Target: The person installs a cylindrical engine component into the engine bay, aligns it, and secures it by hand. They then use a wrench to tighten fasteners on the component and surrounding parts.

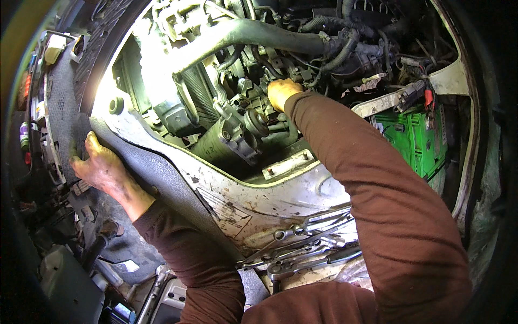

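Brown sleeves cover both arms of a person who leans over an open car engine bay. The right hand (283,93) is up near the middle of the picture, a bit toward 12 o'clock. It is pushed in among the engine parts (245,116), and its fingers curl down out of sight, so I cannot tell if they hold anything. Just at 8 o'clock from that hand sits a grey metal part with a round pulley (253,123). A thick grey hose (253,33) runs across above the hand, at 12 o'clock from it.

The left hand (100,164) is far out at 9 o'clock. It lies flat and open, fingers spread, pressing on the dark rubber edge (156,167) at the front of the car. It grips nothing.

A dirty white metal panel (253,202) curves below the engine. A bunch of shiny spanners and a ratchet (302,251) lies on it, down toward 6 o'clock, between the two arms. A bright green battery (415,140) sits at 3 o'clock, just past the right arm, with a red clip (428,99) right above it.
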The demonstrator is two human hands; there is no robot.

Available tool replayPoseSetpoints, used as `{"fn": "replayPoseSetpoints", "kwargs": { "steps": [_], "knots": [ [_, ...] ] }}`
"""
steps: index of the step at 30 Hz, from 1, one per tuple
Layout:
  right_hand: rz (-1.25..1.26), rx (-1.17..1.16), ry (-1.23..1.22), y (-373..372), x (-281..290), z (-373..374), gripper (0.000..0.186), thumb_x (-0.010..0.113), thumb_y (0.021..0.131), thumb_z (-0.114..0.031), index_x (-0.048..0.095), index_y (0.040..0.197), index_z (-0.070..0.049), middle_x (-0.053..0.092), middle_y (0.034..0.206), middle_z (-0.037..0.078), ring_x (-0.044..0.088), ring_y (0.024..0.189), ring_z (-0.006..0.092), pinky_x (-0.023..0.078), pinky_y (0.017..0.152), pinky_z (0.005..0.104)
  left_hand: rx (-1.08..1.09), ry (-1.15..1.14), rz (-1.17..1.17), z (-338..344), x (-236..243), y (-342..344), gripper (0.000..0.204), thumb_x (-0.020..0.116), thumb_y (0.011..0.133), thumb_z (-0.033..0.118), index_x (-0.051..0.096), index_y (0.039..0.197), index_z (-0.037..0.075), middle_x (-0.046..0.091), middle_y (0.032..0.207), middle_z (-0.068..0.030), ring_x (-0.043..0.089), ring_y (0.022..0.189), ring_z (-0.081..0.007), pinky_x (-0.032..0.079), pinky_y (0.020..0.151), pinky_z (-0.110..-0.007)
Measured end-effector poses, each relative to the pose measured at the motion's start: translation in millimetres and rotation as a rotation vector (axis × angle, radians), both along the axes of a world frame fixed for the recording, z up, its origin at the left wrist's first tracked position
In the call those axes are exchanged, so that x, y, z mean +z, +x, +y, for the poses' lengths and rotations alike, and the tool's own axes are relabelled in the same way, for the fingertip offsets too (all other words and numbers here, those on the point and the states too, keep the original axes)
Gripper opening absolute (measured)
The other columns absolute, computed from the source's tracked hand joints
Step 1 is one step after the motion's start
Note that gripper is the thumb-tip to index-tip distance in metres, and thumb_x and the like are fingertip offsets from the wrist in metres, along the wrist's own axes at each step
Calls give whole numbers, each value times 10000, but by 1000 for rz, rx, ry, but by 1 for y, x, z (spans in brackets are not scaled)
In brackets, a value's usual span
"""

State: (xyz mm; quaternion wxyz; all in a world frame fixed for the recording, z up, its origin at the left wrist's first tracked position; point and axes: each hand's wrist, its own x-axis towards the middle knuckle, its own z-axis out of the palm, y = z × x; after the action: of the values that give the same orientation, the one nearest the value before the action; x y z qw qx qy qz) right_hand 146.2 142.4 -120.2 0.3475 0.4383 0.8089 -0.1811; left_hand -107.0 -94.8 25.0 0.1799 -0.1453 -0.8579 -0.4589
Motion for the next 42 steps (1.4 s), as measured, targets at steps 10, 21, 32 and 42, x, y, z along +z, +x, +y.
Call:
{"fn": "replayPoseSetpoints", "kwargs": {
  "steps": [10, 21, 32, 42],
  "knots": [
    [-330, 619, -184, 3, 14, 15, 297, 650, 881, -166, 777, 1147, -132, 744, 1161, 128, 708, 1048, 325, 565, 895, 476, -8, -13, 15, -3, -3, -7, 516, 667, 874, 218, 617, 1188, -189, 680, 1138, -324, 681, 1024, -389, 514, 950, -428],
    [-1, 544, -227, 12, 55, 6, 332, 629, 865, -126, 732, 1155, -2, 726, 1163, 208, 705, 1062, 378, 562, 894, 455, 42, -47, -54, 2, 4, -1, 469, 663, 887, 216, 640, 1173, -155, 688, 1140, -292, 678, 1033, -367, 514, 948, -418],
    [22, 507, -214, -18, 5, 1, 347, 573, 911, -163, 724, 1178, -1, 710, 1192, 219, 679, 1095, 376, 532, 950, 437, 62, -90, -15, 3, 5, 3, 414, 651, 891, 174, 649, 1166, -135, 697, 1140, -262, 680, 1020, -336, 513, 935, -408],
    [153, 441, -342, -23, 18, 7, 341, 545, 918, -203, 745, 1106, 0, 702, 1179, 252, 680, 1089, 383, 538, 932, 454, 22, -15, -34, 2, 3, 6, 461, 662, 871, 203, 639, 1201, -118, 646, 1210, -281, 622, 1126, -377, 448, 1020, -415]
  ]
}}
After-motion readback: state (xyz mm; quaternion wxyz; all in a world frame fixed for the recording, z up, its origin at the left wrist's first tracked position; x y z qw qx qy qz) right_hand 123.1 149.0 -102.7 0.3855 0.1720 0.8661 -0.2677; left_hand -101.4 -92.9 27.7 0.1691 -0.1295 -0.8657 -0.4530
